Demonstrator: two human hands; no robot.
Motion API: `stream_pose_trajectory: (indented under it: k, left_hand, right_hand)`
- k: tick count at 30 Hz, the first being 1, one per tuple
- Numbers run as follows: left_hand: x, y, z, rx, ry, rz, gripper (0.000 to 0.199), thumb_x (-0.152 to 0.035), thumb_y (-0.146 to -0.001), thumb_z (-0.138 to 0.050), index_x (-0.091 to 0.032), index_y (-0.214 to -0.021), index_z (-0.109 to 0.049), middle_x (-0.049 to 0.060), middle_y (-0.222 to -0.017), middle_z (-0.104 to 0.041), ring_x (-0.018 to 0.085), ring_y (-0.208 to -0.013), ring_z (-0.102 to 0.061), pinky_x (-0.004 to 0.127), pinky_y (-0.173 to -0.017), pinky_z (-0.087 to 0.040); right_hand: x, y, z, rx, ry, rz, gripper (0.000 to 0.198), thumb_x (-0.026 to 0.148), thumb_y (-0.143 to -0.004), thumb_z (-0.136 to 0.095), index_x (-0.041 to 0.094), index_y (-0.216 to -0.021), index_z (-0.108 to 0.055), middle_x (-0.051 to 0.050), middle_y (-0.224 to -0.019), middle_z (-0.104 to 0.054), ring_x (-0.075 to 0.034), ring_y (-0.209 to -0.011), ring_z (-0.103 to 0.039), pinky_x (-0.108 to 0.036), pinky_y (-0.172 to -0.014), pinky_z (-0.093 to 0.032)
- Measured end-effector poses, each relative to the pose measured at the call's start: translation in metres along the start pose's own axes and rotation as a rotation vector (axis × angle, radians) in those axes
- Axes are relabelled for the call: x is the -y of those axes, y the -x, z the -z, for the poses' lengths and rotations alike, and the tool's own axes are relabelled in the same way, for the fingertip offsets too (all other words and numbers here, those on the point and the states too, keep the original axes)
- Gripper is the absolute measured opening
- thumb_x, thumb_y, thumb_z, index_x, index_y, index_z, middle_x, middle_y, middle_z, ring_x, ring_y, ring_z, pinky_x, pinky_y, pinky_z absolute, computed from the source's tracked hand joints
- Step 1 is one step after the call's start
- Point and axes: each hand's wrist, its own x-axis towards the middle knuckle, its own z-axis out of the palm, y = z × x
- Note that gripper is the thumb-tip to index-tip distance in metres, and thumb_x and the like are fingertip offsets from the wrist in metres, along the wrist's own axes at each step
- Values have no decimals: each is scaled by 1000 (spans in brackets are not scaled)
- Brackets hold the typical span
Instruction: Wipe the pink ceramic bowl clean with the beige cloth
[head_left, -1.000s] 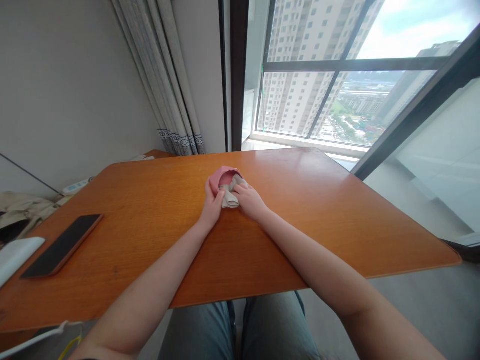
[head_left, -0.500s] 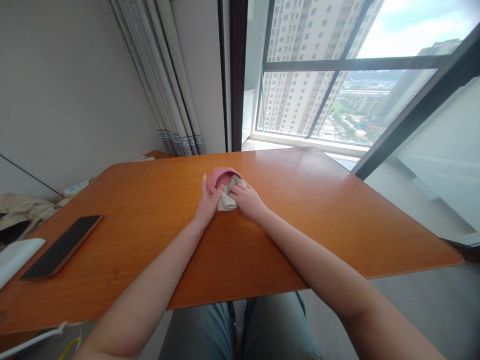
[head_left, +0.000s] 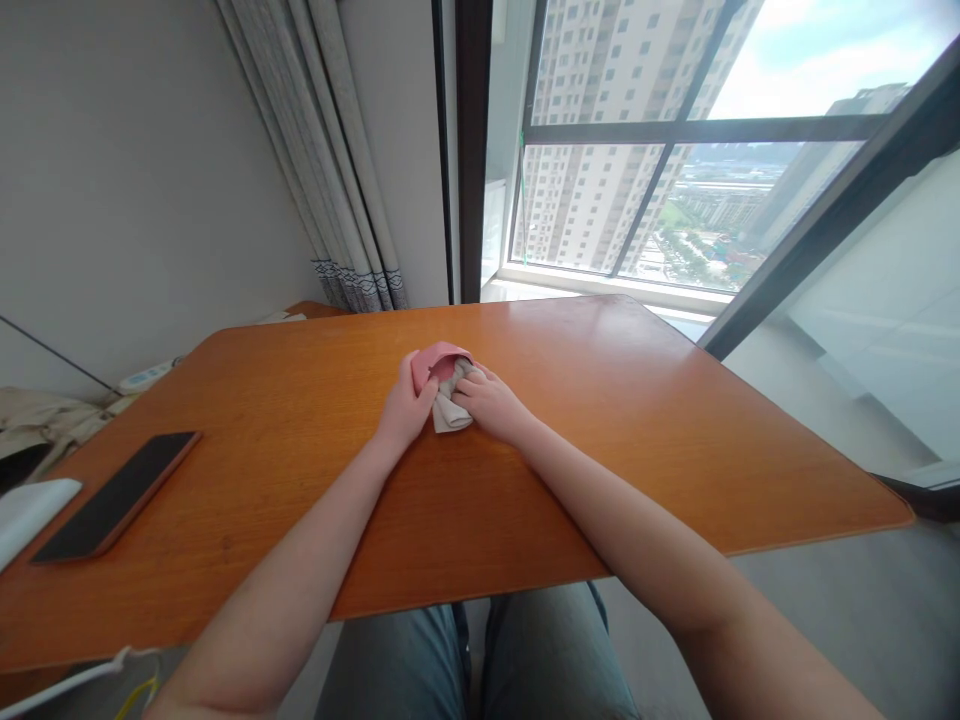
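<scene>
Slightly toward the near edge and the left of the wooden table (head_left: 637, 430), the pink bowl (head_left: 436, 354) has been shifted over the last second, and the greyish-white cloth (head_left: 452, 412) and both hands have been moved with it. The bowl is tilted, its opening turned toward the near edge, and is held between the far and near edges, well in from the corners. Its left side is clasped by the left hand (head_left: 403, 405); the other fingers are partly hidden behind it. By the right hand (head_left: 491, 402), the cloth is held bunched at the opening in bent fingers, whose tips cannot all be seen; its loose end is left below the rim. Near the left edge, a flat black slab (head_left: 118, 497) is laid, with a white object (head_left: 34, 515), only partly seen, just beside it.
</scene>
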Motion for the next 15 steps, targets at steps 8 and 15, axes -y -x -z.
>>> stream_pose_trajectory:
  k: [8,15]
  left_hand:
    - [-7,7,-21,-134,264,80,52,-37,-79,-57,-20,-125,-39,10,-127,-52,23,-117,-51,38,-102,-39]
    - [-9,-2,10,102,-10,-66,47,-34,-78,-58,-21,-122,-49,9,-117,-59,27,-111,-55,44,-101,-39]
  right_hand:
    - [1,-1,1,-12,-128,-90,17,21,-89,-51,18,-94,-67,-7,-90,-59,-20,-92,-49,-39,-100,-36]
    - [-5,2,-1,52,-121,14,17,20,-91,-49,18,-95,-66,-6,-93,-60,-19,-96,-50,-35,-100,-37]
